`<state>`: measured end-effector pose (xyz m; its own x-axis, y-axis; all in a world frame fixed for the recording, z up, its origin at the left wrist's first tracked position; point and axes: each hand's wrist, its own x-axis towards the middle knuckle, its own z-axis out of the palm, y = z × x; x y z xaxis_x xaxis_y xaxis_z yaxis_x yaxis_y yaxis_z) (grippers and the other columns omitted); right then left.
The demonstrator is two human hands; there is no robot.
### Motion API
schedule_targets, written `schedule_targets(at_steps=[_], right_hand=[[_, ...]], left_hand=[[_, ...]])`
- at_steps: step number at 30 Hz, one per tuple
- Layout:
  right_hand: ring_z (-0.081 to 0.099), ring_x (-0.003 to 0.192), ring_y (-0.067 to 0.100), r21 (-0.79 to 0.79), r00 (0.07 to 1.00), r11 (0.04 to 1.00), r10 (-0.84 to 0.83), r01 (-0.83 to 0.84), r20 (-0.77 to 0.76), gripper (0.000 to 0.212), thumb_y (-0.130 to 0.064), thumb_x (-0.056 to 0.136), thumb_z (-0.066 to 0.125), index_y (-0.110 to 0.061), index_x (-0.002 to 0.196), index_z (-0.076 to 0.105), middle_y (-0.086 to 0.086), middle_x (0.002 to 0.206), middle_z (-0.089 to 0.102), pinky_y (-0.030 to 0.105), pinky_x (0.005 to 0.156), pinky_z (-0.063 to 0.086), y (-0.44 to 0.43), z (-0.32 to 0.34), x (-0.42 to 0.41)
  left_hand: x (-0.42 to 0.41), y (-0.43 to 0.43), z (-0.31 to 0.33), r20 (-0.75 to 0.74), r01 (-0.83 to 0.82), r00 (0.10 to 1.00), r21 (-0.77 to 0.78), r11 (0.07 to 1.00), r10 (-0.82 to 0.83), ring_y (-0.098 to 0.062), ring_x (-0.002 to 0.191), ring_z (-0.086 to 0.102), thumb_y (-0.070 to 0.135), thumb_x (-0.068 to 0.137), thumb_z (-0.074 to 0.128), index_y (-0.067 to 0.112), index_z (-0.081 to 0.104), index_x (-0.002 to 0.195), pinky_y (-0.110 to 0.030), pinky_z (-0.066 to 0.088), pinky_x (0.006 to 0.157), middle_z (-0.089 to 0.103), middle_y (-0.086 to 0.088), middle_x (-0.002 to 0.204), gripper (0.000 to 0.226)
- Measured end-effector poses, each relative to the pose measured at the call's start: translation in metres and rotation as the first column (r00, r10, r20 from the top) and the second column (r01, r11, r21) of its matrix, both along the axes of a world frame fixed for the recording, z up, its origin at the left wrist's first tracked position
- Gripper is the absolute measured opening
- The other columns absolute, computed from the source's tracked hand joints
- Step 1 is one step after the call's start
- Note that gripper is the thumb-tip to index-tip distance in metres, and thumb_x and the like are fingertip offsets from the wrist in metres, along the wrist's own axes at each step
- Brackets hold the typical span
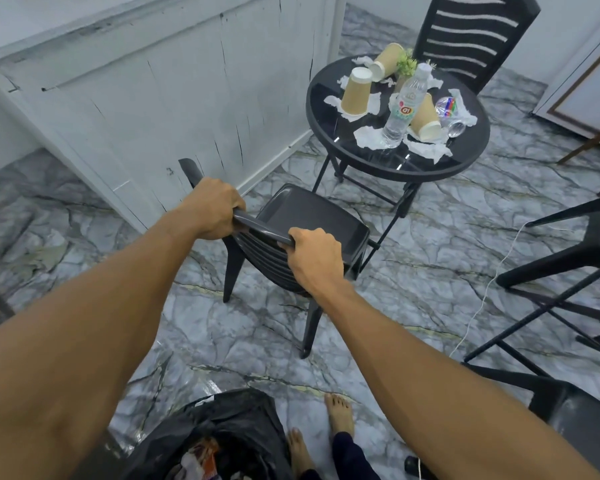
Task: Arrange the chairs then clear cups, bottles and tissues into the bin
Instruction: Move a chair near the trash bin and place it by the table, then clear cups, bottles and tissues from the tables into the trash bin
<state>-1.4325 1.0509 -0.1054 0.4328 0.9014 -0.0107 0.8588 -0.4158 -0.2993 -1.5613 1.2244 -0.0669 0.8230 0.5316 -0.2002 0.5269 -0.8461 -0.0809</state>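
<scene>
A black plastic chair [312, 216] stands on the marble floor facing a round black glass table [329, 140]. My left hand [215, 209] grips the left end of its top rail and my right hand [314, 258] grips the right end. On the table lie brown paper cups [355, 91], a clear water bottle [404, 105], a crushed plastic bottle [449, 110] and crumpled tissues [369, 136]. A bin lined with a black bag [222, 434] sits at my feet, bottom centre.
A second black chair [475, 32] stands behind the table. Another chair [575, 258] and dark furniture crowd the right side, with a white cable [489, 289] across the floor. A cracked white wall panel [153, 109] runs along the left.
</scene>
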Motion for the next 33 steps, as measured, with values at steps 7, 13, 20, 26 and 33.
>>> schedule_targets(at_steps=[7, 13, 20, 26, 33], right_hand=[[0.054, 0.066, 0.026, -0.053, 0.989, 0.993, 0.095, -0.102, -0.116, 0.024, -0.037, 0.09, 0.059, -0.019, 0.081, 0.047, 0.0, 0.07, 0.053, 0.033, 0.059, 0.036, -0.01, 0.006, 0.001], [0.056, 0.12, 0.021, -0.182, 0.89, 0.967, 0.079, -0.178, -0.449, 0.061, -0.055, 0.078, 0.069, -0.026, 0.131, 0.057, 0.001, 0.13, 0.062, 0.041, 0.1, 0.049, -0.047, 0.041, 0.059], [0.055, 0.125, 0.022, -0.254, 0.924, 0.967, -0.106, 0.01, -0.367, 0.053, -0.037, 0.086, 0.071, -0.017, 0.133, 0.059, 0.004, 0.135, 0.06, 0.039, 0.102, 0.047, -0.132, 0.086, 0.187], [0.058, 0.119, 0.026, -0.143, 0.936, 0.984, -0.147, 0.105, -0.321, 0.04, -0.026, 0.09, 0.065, -0.011, 0.127, 0.062, 0.008, 0.128, 0.064, 0.039, 0.099, 0.048, -0.134, 0.115, 0.288], [0.061, 0.109, 0.024, -0.03, 0.958, 0.996, -0.089, 0.083, -0.272, 0.042, -0.036, 0.084, 0.067, -0.02, 0.123, 0.064, 0.004, 0.123, 0.066, 0.041, 0.092, 0.052, -0.089, 0.137, 0.38]], left_hand=[[-0.001, -0.012, 0.006, -0.108, -0.038, 0.994, -0.023, 0.999, 0.035, -0.012, 0.077, 0.061, 0.045, 0.081, 0.071, 0.03, 0.072, 0.086, -0.035, 0.05, 0.081, 0.066, 0.011, 0.078, 0.016], [0.049, -0.047, 0.054, -0.341, -0.312, 0.926, -0.459, 0.832, 0.16, -0.021, 0.121, 0.054, 0.067, 0.054, 0.083, 0.03, 0.054, 0.137, -0.038, 0.042, 0.105, 0.058, 0.005, 0.133, 0.096], [0.155, -0.115, 0.063, 0.058, -0.147, 0.98, -0.442, 0.885, 0.192, -0.021, 0.118, 0.058, 0.05, 0.079, 0.074, 0.02, 0.057, 0.135, -0.034, 0.047, 0.098, 0.061, -0.001, 0.131, 0.065], [0.259, -0.142, 0.085, 0.234, -0.113, 0.949, -0.379, 0.919, 0.213, -0.025, 0.113, 0.06, 0.029, 0.076, 0.066, 0.019, 0.06, 0.128, -0.034, 0.051, 0.091, 0.065, -0.003, 0.124, 0.054], [0.344, -0.131, 0.088, 0.338, -0.155, 0.898, -0.359, 0.921, 0.283, -0.026, 0.096, 0.06, 0.03, 0.065, 0.06, 0.022, 0.061, 0.094, -0.04, 0.054, 0.079, 0.065, 0.001, 0.099, 0.031]])
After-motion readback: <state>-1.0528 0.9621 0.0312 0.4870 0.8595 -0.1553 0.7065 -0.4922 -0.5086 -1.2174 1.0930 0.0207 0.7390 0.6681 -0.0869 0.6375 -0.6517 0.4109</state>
